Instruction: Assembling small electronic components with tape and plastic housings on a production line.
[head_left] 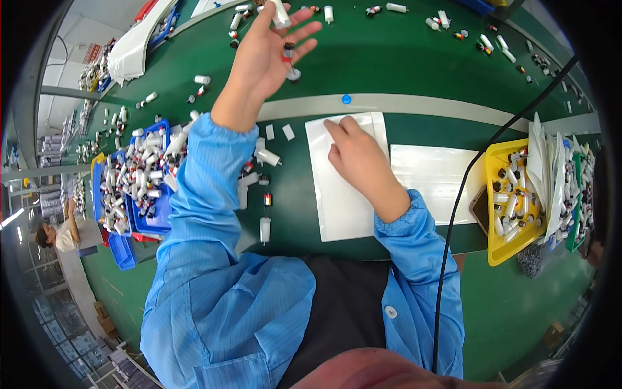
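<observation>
My left hand reaches over the far belt, palm turned up. Its thumb and fingers hold a small white cylinder. Against its lower fingers is a small part with a black top, red band and clear stem. My right hand rests on a white sheet in front of me, its index finger stretched out and its thumb apart. The other fingers are curled and partly hidden; nothing shows in them. Left of the sheet, a white cylinder and a red-and-black part lie on the green table.
Blue trays heaped with white cylinders stand at left. A yellow tray of similar parts is at right, beside another white sheet. A black cable hangs across the right side. Loose parts dot the green belt.
</observation>
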The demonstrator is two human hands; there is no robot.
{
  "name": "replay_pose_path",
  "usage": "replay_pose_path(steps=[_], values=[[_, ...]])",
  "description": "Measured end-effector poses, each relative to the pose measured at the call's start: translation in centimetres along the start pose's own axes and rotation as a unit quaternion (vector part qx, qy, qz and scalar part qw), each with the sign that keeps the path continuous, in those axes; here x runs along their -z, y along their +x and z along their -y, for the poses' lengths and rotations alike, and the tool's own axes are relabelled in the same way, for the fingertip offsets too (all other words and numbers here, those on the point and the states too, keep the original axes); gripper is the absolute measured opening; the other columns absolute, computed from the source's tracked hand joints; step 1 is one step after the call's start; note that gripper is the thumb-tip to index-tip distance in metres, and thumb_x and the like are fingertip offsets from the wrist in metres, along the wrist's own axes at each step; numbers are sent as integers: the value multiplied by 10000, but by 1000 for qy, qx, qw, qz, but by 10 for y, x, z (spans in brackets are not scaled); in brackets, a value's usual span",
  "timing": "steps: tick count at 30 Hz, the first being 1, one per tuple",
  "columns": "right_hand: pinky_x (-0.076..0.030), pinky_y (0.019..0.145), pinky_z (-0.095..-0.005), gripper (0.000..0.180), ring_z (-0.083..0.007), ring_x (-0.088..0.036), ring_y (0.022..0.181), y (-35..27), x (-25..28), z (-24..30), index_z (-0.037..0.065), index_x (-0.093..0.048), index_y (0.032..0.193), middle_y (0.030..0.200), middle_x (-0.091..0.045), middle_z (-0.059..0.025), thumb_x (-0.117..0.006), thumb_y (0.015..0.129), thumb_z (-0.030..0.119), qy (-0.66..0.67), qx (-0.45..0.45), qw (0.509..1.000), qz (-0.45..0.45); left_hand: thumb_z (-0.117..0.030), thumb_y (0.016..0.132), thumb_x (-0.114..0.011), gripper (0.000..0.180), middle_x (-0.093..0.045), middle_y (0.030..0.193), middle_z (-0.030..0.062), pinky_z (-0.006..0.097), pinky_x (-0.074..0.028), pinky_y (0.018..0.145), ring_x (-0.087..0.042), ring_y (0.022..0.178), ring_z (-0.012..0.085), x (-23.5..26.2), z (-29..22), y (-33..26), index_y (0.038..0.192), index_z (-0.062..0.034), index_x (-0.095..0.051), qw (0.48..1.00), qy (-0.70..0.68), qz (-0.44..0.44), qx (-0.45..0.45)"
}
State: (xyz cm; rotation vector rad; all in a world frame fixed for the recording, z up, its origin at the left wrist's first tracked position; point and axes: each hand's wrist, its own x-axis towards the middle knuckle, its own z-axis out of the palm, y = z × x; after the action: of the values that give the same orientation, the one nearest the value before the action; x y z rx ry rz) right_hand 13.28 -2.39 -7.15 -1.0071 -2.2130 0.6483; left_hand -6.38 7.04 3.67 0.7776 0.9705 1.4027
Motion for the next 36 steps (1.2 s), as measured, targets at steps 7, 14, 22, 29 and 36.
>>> replay_pose_path(steps=[7, 14, 22, 29, 36], values=[[-533, 704, -456, 239, -375, -628, 803, 2, 0, 7, -5, -520, 948, 961, -540, -185, -644, 744, 13, -43, -12, 998, 42, -360, 1071, -388, 315, -566, 1279, 180, 519, -483, 1030, -551, 1200, 344, 1, 23, -54, 1164, -91, -524, 973, -219, 6, 70], [-497, 673, -337, 373, -221, -603, 753, 3, 14, 15, 47, -528, 1016, 903, -590, -104, -775, 736, 23, 185, -31, 945, -268, -376, 1078, -347, 337, -558, 1277, 194, 492, -504, 1013, -546, 1229, 351, -9, 41, -64, 1197, -97, -493, 973, -230, -18, 24], [-509, 847, -305, 375, -136, -626, 892, 11, 14, 1, 22, -497, 1157, 903, -671, -62, -718, 856, 2, 304, -45, 915, -260, -379, 1073, -351, 396, -570, 1306, 210, 440, -458, 1047, -539, 1258, 316, -26, 73, -70, 1337, -101, -448, 970, -183, 110, 118], [-487, 839, -286, 423, -139, -602, 884, 12, 20, -5, 35, -400, 1187, 941, -627, -82, -656, 871, -79, 281, -6, 922, -265, -138, 974, -593, 559, -610, 1266, 182, 371, -485, 1000, -615, 1157, 243, -5, 64, -64, 1463, -34, -341, 969, 122, 210, 53], [-500, 848, -290, 390, -141, -617, 886, 14, 16, -6, 17, -414, 1165, 954, -638, -87, -655, 866, -48, 313, -20, 905, -288, 17, 925, -627, 610, -632, 1240, 187, 350, -544, 974, -661, 1098, 240, -8, 67, -62, 1459, -13, -336, 981, 65, 183, 17]])
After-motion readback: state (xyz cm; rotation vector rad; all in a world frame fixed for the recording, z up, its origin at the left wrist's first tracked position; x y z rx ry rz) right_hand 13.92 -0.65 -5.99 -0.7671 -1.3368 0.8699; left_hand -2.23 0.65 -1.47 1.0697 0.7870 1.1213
